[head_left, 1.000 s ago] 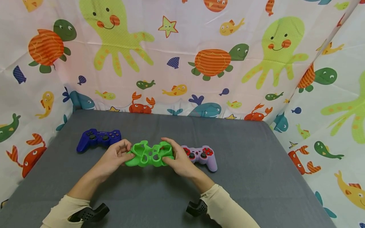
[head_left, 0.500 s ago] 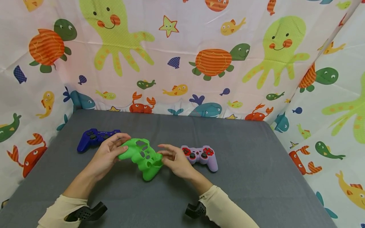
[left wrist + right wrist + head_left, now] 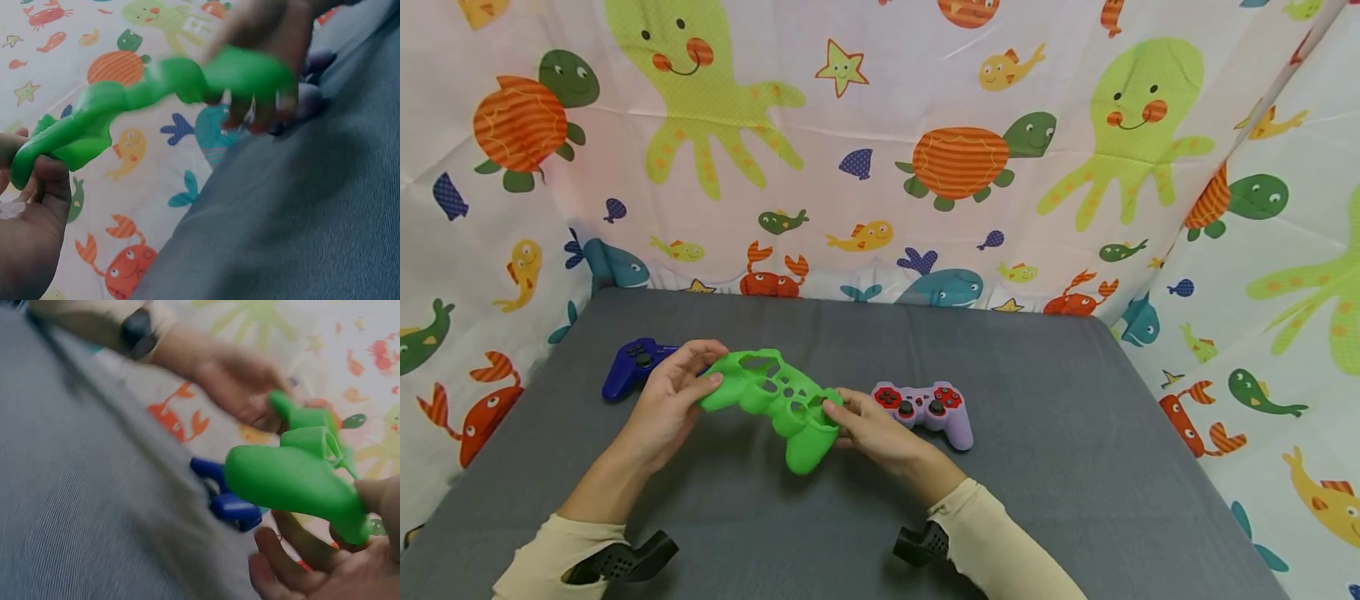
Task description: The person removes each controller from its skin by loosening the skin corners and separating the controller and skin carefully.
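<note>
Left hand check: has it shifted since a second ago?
Yes: in the head view, the left hand has moved leftward against the unmoved blue controller, now covering more of that controller's right side.

The left hand and one controller were left of the controller cover, the right hand and another controller right, the table below, the curtain behind.
</note>
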The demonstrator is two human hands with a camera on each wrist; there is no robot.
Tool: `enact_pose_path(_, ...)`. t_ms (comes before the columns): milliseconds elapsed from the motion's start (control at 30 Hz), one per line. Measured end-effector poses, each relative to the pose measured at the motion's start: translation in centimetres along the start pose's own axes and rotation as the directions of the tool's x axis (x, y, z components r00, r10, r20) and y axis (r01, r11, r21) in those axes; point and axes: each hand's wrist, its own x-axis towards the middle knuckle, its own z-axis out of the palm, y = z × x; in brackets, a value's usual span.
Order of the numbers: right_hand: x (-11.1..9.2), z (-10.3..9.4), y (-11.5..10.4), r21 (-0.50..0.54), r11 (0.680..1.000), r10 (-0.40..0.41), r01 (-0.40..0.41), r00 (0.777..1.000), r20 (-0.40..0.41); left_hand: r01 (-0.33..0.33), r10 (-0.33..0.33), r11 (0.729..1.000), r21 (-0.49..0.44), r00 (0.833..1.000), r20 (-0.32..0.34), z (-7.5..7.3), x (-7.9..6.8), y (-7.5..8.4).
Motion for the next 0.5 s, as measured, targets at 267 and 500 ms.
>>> enact_pose_path(267, -0.6, -0.2, -1.1, 0.123, 0.989, -0.083, 0.083, 0.997, -0.001, 0.183, -0.189, 0.980, 0.075, 0.977, 0.097, -1.4, -0.1, -0.1)
enact_pose_path(500, -0.6, 0.6, -1.6, -0.193, 0.924, -0.360, 0.331, 0.922, -0.141, 0.404, -0.432, 0.892, 0.202, 0.894, 0.119, -1.7, 0.4, -0.8)
